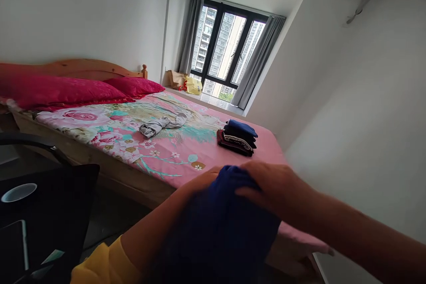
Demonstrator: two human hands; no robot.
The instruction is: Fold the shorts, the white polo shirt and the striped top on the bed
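Note:
A dark blue garment (226, 226) hangs close in front of me, its top edge bunched between my two hands. My right hand (269, 184) is closed on the upper right of the cloth, thumb across the near side. My left hand (209, 178) is at the upper left of the same cloth, its fingers mostly hidden behind it. What kind of garment it is cannot be made out. Just beyond my hands, a stack of folded dark clothes (238, 136) rests on the bed (186, 159). Farther left on the floral sheet lies a crumpled grey garment (163, 125).
Dark pink pillows (66, 91) lie against the wooden headboard (89, 67). At the left stands a black surface (66, 204) bearing a white round object (19, 192) and a dark flat device (13, 248). Bags (193, 85) sit on the window sill.

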